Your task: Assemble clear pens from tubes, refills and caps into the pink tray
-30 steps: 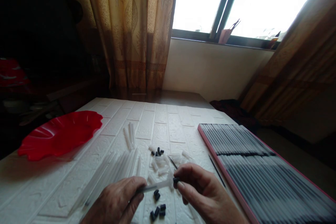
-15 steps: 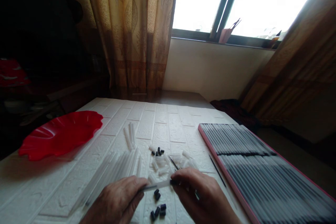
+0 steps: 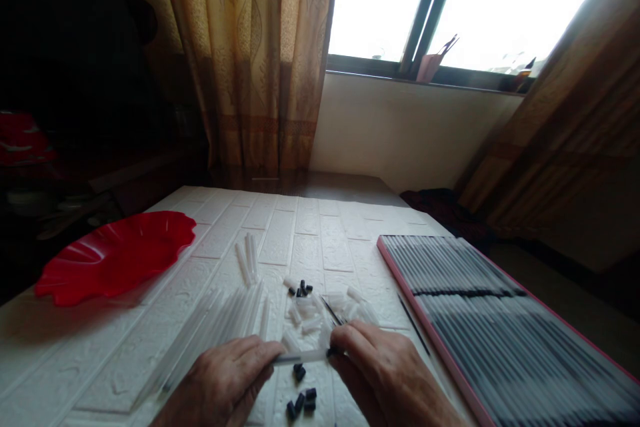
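Down at the near edge of the table, seen from the head camera, both hands met over one clear tube [image 3: 303, 356]. The left hand [image 3: 220, 380] had its thumb and fingers pinched tight on the tube's left end, and the tube lay almost level just above the white brick-patterned cover [image 3: 325, 233]. The right hand [image 3: 385, 373] came in from the other side, its fingertips closed on a small black cap [image 3: 331, 351] sitting right at the tube's right end. Cap and tube were touching, though how far the cap was on was hidden by the fingers.

Just under the tube lay loose black caps [image 3: 300, 403], a few of them, between the two wrists. A second little cluster of dark caps [image 3: 301, 289] sat farther up the cover, with short clear pieces [image 3: 310, 320] scattered beside it. Left of that, a heap of long clear tubes [image 3: 220, 327] ran slantwise toward the left hand. Two thin black refills [image 3: 413, 323] lay near the right hand.

Well to the left sat a red dish [image 3: 115, 257]. On the right, a pink-edged tray [image 3: 395, 265] held packed rows of pens. Behind hung a tan curtain [image 3: 250, 60] beside a bright window [image 3: 465, 0].
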A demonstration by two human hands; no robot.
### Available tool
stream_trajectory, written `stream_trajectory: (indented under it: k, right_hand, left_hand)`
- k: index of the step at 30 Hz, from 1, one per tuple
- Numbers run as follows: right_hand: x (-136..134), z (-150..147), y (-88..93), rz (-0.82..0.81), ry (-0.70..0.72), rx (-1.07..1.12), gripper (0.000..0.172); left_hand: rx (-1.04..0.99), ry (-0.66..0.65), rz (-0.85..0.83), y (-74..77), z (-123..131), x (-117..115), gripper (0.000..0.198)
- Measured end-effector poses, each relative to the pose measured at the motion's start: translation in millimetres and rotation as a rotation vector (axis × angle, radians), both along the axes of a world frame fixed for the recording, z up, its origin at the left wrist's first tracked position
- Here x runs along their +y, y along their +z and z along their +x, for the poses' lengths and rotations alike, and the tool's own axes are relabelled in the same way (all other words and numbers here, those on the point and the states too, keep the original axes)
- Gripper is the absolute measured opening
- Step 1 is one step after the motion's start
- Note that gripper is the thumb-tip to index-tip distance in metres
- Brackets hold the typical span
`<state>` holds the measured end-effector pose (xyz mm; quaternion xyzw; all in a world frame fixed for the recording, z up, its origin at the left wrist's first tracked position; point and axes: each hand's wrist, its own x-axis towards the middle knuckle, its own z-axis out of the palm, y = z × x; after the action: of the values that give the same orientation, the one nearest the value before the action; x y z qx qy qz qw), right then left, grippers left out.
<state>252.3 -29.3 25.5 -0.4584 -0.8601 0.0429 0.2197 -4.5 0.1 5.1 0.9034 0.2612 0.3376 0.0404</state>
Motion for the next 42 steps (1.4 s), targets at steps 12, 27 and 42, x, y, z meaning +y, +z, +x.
stream_trajectory:
  k: [12,27,42]
  right_hand:
    - [3.7,-9.2,-21.5,-0.054,0.023,0.271,0.051]
    - [2.4,-3.6,-6.1,-0.055,0.066,0.337,0.009]
    - [2.0,-4.7,-13.0,-0.09,0.011,0.244,0.044]
  left_hand:
    - [-0.022,-0.11,-0.156,-18.4,-0.7,5.5,0.029]
    - [0.014,-0.026,-0.034,0.8,1.6,2.2,0.029]
    - [0.027,-0.109,-0.154,-6.8,2.4,1.6,0.029]
